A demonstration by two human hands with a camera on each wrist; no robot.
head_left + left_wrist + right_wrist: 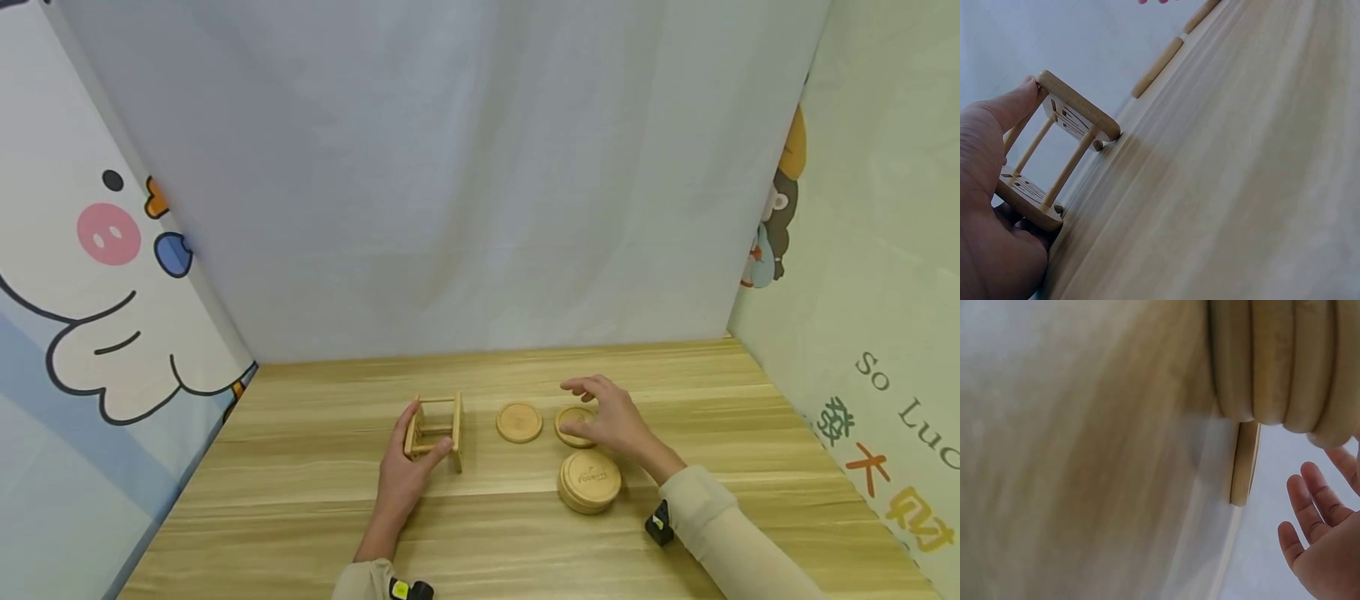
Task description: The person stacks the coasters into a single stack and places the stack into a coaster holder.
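Note:
A small wooden coaster holder (457, 433), two flat panels joined by rods, stands on the table at center left. My left hand (405, 473) grips it, thumb on one panel and fingers on the other. To its right lies a round wooden coaster (519, 422), flat on the table. A second coaster (576, 414) lies further right, partly covered by my right hand (617, 421). That hand hovers over it with fingers spread and holds nothing. In front of it sits a stack of coasters (590, 477), the top one bearing printed letters; in the right wrist view the stack (1272, 362) looms close.
The wood-grain table (300, 500) ends at a pale hanging cloth (465, 208) at the back. Cartoon-printed panels (67, 250) rise on the left, and a printed sheet with lettering (862, 292) stands on the right.

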